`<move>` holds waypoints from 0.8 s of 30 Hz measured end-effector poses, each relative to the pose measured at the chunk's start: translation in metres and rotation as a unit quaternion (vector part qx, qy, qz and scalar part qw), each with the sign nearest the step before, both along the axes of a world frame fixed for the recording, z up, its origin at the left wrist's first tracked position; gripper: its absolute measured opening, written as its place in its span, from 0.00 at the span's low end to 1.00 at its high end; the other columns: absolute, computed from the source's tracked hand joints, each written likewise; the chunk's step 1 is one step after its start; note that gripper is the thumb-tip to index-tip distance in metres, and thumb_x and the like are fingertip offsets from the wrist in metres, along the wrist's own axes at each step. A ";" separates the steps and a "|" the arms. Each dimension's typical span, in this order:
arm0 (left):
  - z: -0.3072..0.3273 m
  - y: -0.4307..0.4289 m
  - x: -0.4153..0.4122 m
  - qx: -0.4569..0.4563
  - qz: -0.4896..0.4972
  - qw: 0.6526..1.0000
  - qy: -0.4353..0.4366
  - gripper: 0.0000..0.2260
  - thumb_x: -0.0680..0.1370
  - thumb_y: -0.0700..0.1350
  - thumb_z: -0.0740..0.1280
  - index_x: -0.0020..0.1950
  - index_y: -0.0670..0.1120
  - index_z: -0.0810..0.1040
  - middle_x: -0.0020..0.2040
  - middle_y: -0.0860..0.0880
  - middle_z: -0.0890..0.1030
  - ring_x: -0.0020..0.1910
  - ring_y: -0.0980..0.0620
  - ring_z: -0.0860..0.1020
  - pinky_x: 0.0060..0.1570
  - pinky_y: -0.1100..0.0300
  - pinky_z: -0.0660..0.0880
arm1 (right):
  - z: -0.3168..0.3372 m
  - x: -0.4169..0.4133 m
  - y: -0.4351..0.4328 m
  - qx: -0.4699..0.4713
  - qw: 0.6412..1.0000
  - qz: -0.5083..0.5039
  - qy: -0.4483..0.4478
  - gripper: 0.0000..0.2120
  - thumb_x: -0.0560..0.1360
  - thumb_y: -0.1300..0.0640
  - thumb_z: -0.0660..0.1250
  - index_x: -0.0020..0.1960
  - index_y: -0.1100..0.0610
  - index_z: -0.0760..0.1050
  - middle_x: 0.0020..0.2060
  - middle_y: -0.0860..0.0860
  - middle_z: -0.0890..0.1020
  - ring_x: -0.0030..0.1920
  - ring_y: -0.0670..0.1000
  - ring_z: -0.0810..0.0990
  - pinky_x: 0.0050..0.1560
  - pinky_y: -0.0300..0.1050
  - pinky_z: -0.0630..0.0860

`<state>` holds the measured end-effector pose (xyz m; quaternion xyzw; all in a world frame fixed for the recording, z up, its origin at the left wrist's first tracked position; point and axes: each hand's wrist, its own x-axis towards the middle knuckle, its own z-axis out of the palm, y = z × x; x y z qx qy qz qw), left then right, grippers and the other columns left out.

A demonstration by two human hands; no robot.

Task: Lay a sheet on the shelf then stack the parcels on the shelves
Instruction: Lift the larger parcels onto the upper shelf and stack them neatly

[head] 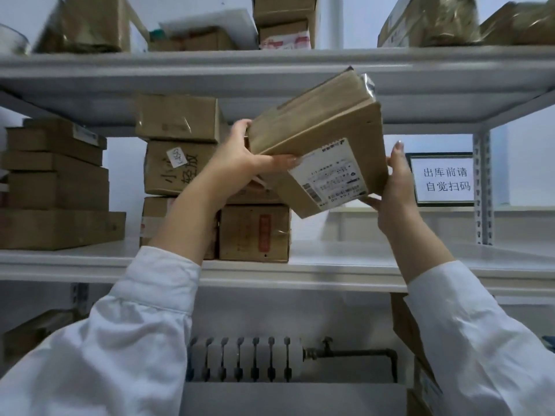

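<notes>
Parcel (324, 139) tilted, gripped between both hands.

- The printed lines on the white label (330, 178) of the held parcel (318, 139) are too small to read.
- The left hand (240, 157) and forearm cover part of the middle stack of boxes (180, 145); the lowest box shows only in slivers.
- The right hand (393, 187) hides the parcel's near right corner, and most of its fingers (398, 151) lie behind the box.
- The top-shelf parcels (285, 22) are cut by the upper edge and blurred.
- A brown box (411, 331) at lower right is largely behind the right sleeve (468, 340).
- The radiator (246, 358) is partly hidden by the left sleeve (120, 340).
</notes>
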<state>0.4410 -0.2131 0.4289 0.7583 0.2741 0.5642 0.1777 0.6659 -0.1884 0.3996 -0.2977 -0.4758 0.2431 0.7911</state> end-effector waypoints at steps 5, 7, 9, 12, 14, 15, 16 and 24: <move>0.026 0.010 -0.002 0.091 0.029 0.995 -0.006 0.43 0.63 0.44 0.79 0.70 0.55 0.57 0.64 0.53 0.68 0.60 0.54 0.71 0.49 0.62 0.78 | 0.019 -0.016 0.010 0.120 0.987 -0.095 -0.048 0.19 0.73 0.37 0.48 0.59 0.42 0.67 0.60 0.46 0.71 0.65 0.52 0.68 0.69 0.57 0.64; 0.034 0.021 -0.003 0.131 0.069 0.989 -0.016 0.45 0.61 0.45 0.80 0.69 0.57 0.56 0.67 0.52 0.67 0.64 0.53 0.68 0.56 0.60 0.74 | 0.026 -0.027 0.013 0.140 0.986 -0.052 -0.075 0.21 0.73 0.37 0.48 0.62 0.40 0.67 0.65 0.46 0.69 0.68 0.50 0.66 0.72 0.55 0.62; 0.041 0.031 -0.005 0.146 0.083 0.985 -0.028 0.46 0.62 0.44 0.80 0.71 0.55 0.56 0.64 0.54 0.68 0.64 0.53 0.68 0.60 0.55 0.72 | 0.034 -0.038 0.017 0.147 0.983 -0.010 -0.107 0.21 0.77 0.38 0.48 0.66 0.43 0.65 0.68 0.47 0.68 0.69 0.50 0.66 0.71 0.51 0.63; 0.049 0.044 -0.009 0.167 0.107 0.980 -0.032 0.45 0.63 0.41 0.79 0.72 0.52 0.55 0.60 0.56 0.67 0.60 0.57 0.68 0.56 0.61 0.70 | 0.043 -0.051 0.027 0.122 0.984 0.030 -0.129 0.31 0.77 0.34 0.49 0.74 0.49 0.59 0.72 0.48 0.65 0.68 0.52 0.67 0.66 0.50 0.66; 0.054 0.054 -0.012 0.182 0.125 0.975 -0.026 0.46 0.64 0.40 0.79 0.73 0.51 0.54 0.59 0.56 0.68 0.58 0.59 0.68 0.50 0.69 0.69 | 0.049 -0.056 0.033 0.105 0.983 0.041 -0.147 0.46 0.64 0.23 0.55 0.73 0.49 0.60 0.70 0.47 0.66 0.66 0.51 0.67 0.62 0.46 0.67; 0.057 0.059 -0.014 0.184 0.134 0.974 -0.021 0.46 0.64 0.40 0.79 0.73 0.50 0.54 0.60 0.56 0.69 0.58 0.59 0.68 0.47 0.73 0.69 | 0.052 -0.058 0.037 0.098 0.982 0.046 -0.154 0.46 0.64 0.23 0.57 0.73 0.48 0.60 0.68 0.46 0.67 0.66 0.51 0.67 0.62 0.46 0.67; 0.059 0.066 -0.016 0.183 0.145 0.972 -0.015 0.47 0.64 0.40 0.79 0.74 0.50 0.53 0.62 0.54 0.70 0.58 0.58 0.69 0.47 0.73 0.70 | 0.056 -0.061 0.043 0.091 0.982 0.049 -0.157 0.40 0.69 0.27 0.56 0.74 0.48 0.59 0.66 0.45 0.67 0.67 0.52 0.67 0.64 0.48 0.66; 0.066 0.116 -0.022 0.137 0.338 0.931 0.026 0.41 0.70 0.40 0.74 0.76 0.43 0.54 0.69 0.42 0.64 0.67 0.45 0.67 0.64 0.58 0.65 | 0.070 -0.084 0.087 0.001 0.983 0.066 -0.169 0.23 0.81 0.42 0.51 0.71 0.51 0.64 0.55 0.45 0.73 0.55 0.49 0.73 0.54 0.41 0.71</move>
